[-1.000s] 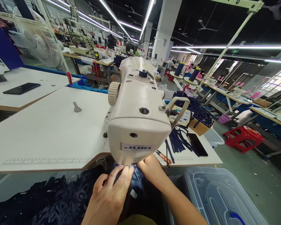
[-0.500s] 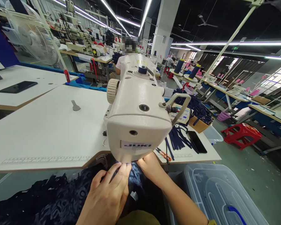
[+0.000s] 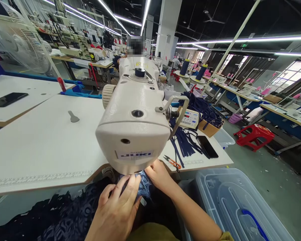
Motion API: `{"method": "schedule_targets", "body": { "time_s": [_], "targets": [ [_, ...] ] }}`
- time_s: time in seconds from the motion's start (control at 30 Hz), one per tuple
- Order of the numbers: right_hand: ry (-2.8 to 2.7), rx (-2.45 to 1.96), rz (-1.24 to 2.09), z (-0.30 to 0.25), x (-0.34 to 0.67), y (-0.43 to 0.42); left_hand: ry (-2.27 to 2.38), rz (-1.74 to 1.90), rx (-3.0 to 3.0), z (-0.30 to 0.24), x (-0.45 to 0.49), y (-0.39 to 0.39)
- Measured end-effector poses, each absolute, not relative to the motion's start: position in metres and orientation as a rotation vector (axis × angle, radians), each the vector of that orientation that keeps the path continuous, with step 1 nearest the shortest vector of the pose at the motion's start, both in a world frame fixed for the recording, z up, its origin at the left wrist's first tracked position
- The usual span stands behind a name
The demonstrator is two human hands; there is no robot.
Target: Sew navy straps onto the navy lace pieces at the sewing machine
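Observation:
A white sewing machine (image 3: 137,134) stands in front of me, its head hiding the needle area. Under it is a piece of navy patterned lace fabric (image 3: 144,188). My left hand (image 3: 120,204) presses on the fabric from the left, fingers close together and gripping it. On the other side, my right hand (image 3: 159,175) is closed on the fabric's right edge, its fingertips partly hidden by the machine head. More dark lace (image 3: 62,214) hangs in a heap at the lower left. A small white tag shows below the fabric, partly covered by my left hand.
Orange thread snips (image 3: 174,163), navy straps (image 3: 184,145) and a black phone (image 3: 207,147) lie right of the machine. A lidded clear plastic bin (image 3: 230,194) stands at the lower right. A flat metal piece (image 3: 73,117) rests on the white table (image 3: 45,144).
The view has shifted, so the machine appears further left. Both hands stay at the fabric, and a little more of the lace shows between them.

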State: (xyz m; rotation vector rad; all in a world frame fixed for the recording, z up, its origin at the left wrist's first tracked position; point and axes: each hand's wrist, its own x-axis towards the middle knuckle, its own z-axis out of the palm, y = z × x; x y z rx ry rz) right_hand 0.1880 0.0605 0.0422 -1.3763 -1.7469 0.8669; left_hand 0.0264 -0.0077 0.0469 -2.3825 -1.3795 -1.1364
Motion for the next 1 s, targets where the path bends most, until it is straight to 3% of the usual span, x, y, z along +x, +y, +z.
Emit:
{"method": "schedule_targets", "body": {
  "time_s": [0.27, 1.0],
  "targets": [
    [-1.669, -1.270, 1.014, 0.048, 0.190, 0.033, -1.304, -1.126, -2.464, 0.027, 0.008, -0.010],
    [-1.715, -1.421, 0.735, 0.045, 0.182, 0.048, -1.463, -0.981, -2.358, 0.027, 0.026, -0.019]
  ]
}}
